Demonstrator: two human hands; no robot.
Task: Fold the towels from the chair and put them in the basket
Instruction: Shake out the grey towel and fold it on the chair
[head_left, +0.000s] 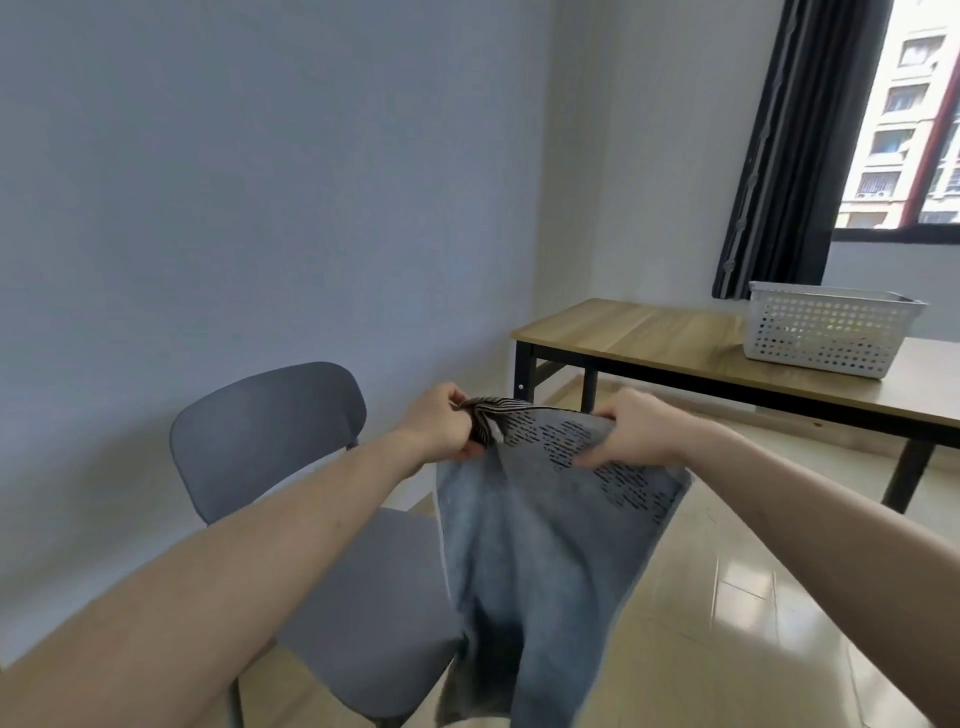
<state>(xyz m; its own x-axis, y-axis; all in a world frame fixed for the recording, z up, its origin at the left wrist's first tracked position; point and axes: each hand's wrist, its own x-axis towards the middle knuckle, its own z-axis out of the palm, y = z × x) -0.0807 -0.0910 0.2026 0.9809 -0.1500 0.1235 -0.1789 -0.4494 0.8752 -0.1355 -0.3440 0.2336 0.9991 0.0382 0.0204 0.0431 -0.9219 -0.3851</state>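
A grey-blue towel (540, 551) with a band of dark dashes near its top hangs down in front of me, held up by both hands. My left hand (441, 426) grips its bunched upper left corner. My right hand (631, 431) pinches the upper right edge. The towel's lower part drapes over the front of the grey chair (270, 431), whose seat shows no other towel. The white perforated basket (826, 330) stands on the wooden table (649, 332) at the right, well beyond my hands. Something yellowish shows through its holes.
A pale wall runs behind the chair. A dark curtain (789, 156) and a window (924, 114) are at the upper right. The floor (727, 597) is glossy beige tile. The table has black metal legs (909, 467).
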